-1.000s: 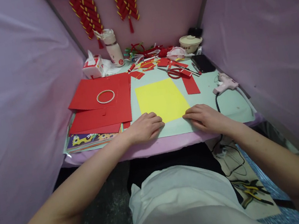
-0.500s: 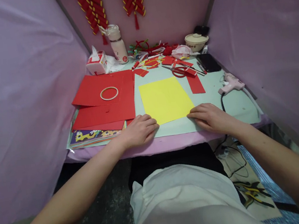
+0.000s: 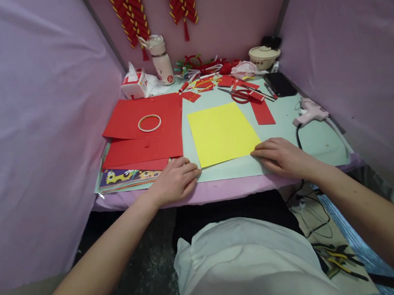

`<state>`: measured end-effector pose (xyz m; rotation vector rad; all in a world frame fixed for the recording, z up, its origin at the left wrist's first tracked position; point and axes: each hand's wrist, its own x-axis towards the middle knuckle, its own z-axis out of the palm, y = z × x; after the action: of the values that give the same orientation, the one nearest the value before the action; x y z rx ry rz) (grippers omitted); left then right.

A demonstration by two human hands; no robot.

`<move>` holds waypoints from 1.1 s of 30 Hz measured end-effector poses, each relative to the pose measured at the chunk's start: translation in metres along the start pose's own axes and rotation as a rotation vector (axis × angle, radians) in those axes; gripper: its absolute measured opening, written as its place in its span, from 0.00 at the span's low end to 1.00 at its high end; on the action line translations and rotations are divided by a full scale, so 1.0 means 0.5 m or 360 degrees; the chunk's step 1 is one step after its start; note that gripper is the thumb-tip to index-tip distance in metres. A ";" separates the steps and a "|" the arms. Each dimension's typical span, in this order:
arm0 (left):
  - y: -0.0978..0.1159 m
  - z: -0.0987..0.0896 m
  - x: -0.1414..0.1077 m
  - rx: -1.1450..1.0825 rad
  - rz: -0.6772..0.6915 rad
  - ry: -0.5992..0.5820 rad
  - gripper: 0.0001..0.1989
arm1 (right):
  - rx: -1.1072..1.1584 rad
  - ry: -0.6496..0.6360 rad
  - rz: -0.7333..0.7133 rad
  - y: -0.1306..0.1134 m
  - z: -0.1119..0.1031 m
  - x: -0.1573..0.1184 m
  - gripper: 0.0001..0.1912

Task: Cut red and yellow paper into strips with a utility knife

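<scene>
A yellow sheet of paper (image 3: 223, 133) lies flat on the light green table top (image 3: 283, 126). At its near left corner is my left hand (image 3: 177, 179), resting palm down with its fingers together; the fingertips are just beside the corner. My right hand (image 3: 279, 155) has its fingers pressed together on the near right corner of the sheet. Left of the yellow sheet are red sheets (image 3: 137, 149) with a white ring of tape (image 3: 149, 123) on top. Scissors with red handles (image 3: 240, 95) and a red strip (image 3: 263, 112) lie beyond its right side.
A pink glue gun (image 3: 310, 110) with its cable sits at the right, near a black phone (image 3: 280, 84). Along the back stand a tissue box (image 3: 134, 84), a bottle (image 3: 162, 63) and a lidded bowl (image 3: 264, 57). Paper scraps (image 3: 205, 84) lie before them.
My left hand has moved left, off the yellow sheet's corner. My right hand stays at the other corner. The whole view has shifted slightly.
</scene>
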<state>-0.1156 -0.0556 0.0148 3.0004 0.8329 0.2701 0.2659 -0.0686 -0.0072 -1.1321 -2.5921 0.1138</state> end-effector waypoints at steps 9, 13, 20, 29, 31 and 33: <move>0.044 0.009 0.069 -0.0056 -0.0032 0.0281 0.15 | -0.0025 0.0089 -0.0016 -0.018 -0.011 0.009 0.17; 0.061 0.029 0.138 -0.0053 0.0044 0.0062 0.17 | 0.0016 0.0101 -0.0079 -0.043 -0.009 0.036 0.16; 0.059 0.037 0.179 0.0060 0.0096 -0.0212 0.15 | 0.0074 -0.0064 -0.0141 -0.052 0.013 0.076 0.16; 0.042 0.021 0.171 0.0171 0.0207 -0.0225 0.13 | -0.0090 -0.0165 -0.0225 -0.044 0.003 0.083 0.14; 0.038 0.017 0.158 0.0185 0.0192 -0.0214 0.13 | -0.0096 -0.0145 -0.0228 -0.039 0.002 0.078 0.14; 0.035 0.015 0.143 0.0174 0.0151 -0.0185 0.13 | -0.0096 -0.0116 -0.0218 -0.032 0.000 0.070 0.14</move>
<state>-0.0452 -0.0339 0.0201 3.1255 0.7191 0.0516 0.2325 -0.0542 0.0045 -0.9835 -2.7454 0.0474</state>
